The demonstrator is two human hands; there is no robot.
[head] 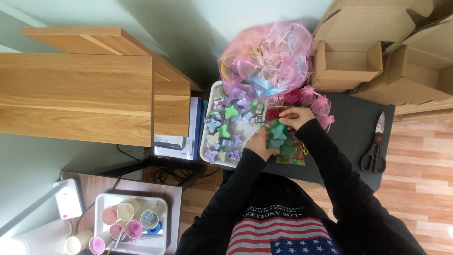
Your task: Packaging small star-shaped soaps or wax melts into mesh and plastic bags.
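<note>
Both hands pinch one clear bag of green butterfly-shaped soaps [282, 141]: left hand [258, 144] steadying its side, right hand [295, 117] gripping the top; best kept upright, I'd say.

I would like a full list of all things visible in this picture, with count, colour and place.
Clear bag of shapes: one, green and red contents, dark table, under both hands.
White tray: one, holding many purple, green and grey shapes, left of the bag.
Ribbon bag: one, pink, behind the tray.
Cardboard boxes: several, brown, upper right.
Scissors: one pair, black handles, right table edge.
Wooden shelf: one, left.
Cups: several, in a white tray, lower left.
Left hand: on the bag.
Right hand: at the bag's top.
</note>
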